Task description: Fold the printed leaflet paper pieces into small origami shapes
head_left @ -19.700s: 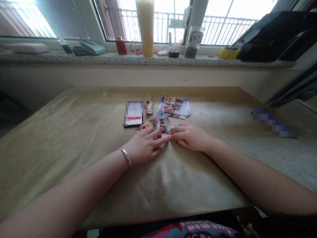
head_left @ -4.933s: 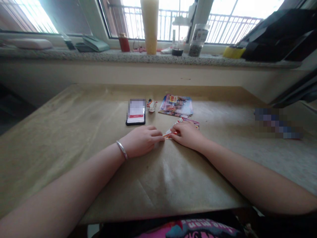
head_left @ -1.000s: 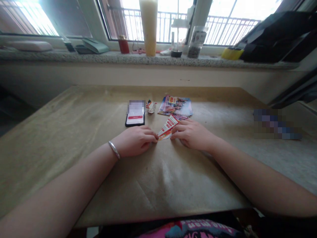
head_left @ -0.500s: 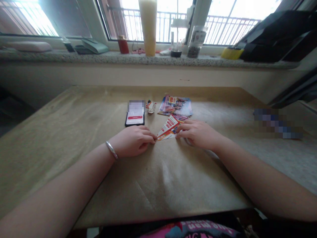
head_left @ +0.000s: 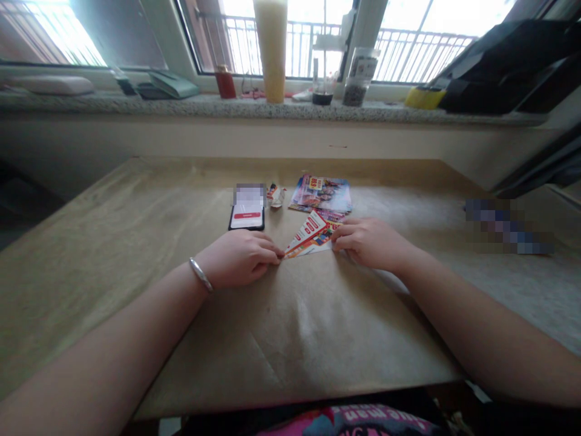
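Note:
A printed paper sheet (head_left: 313, 235), folded to a pointed triangle with red, white and orange print, lies flat on the table. My left hand (head_left: 245, 257) is closed at its narrow left tip, fingers pressed together there. At its wider right end my right hand (head_left: 370, 242) grips the edge, thumb and fingers closed on it. Just behind the paper lies a stack of colourful flyers (head_left: 323, 192). Beyond my left hand sits a phone (head_left: 247, 219) with a lit screen. A crumpled piece of paper (head_left: 276, 196) rests between phone and flyers.
The tan table (head_left: 272, 339) reaches to the wall below the window. On the stone sill (head_left: 172, 107) stand a tall yellowish cylinder (head_left: 273, 54), a red container (head_left: 226, 82) and a dark bag (head_left: 508, 66). A blurred flat item (head_left: 508, 227) lies at the right.
My right hand has slid a little to the right along the folded paper, showing more of its print. The left hand and the paper's tip have shifted slightly left.

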Motion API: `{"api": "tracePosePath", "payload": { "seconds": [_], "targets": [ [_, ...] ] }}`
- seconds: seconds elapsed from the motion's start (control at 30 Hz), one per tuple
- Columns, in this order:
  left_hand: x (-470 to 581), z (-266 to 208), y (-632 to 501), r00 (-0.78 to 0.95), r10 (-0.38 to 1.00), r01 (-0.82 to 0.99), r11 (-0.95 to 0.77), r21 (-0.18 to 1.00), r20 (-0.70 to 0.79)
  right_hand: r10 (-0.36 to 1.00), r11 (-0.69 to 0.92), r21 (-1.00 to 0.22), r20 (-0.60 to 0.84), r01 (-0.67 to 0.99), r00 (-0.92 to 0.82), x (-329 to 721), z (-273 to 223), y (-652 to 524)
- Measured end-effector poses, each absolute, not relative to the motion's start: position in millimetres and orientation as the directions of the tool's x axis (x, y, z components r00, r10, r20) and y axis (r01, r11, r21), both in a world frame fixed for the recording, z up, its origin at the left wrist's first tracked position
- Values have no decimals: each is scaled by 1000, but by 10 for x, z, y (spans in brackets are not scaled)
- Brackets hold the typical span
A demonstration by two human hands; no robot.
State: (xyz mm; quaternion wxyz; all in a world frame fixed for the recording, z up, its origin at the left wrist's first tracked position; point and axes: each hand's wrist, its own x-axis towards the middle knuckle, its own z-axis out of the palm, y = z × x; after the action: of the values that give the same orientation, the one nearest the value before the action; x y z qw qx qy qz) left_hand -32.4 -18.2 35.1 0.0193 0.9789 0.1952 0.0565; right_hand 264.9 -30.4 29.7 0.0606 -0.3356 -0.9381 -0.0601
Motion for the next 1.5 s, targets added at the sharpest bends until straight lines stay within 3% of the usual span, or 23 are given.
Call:
{"api": "tracePosePath", "payload": {
  "seconds": [0.57,1.17,1.33,1.5],
  "targets": [
    [-310,349,-197,901,417,412,-909,64,120,686,714,72,123,696,-717,2800,339,-284],
    [-332,326,-167,887,440,427,-898,109,143,650,754,58,73,654,-756,2900,362,-239],
    [-327,333,-181,884,449,438,-893,105,127,678,708,207,69,675,-732,2842,371,-292],
    [-298,334,-203,877,464,456,-886,87,127,666,615,351,249,707,-703,2716,366,-383]
  ]
}}
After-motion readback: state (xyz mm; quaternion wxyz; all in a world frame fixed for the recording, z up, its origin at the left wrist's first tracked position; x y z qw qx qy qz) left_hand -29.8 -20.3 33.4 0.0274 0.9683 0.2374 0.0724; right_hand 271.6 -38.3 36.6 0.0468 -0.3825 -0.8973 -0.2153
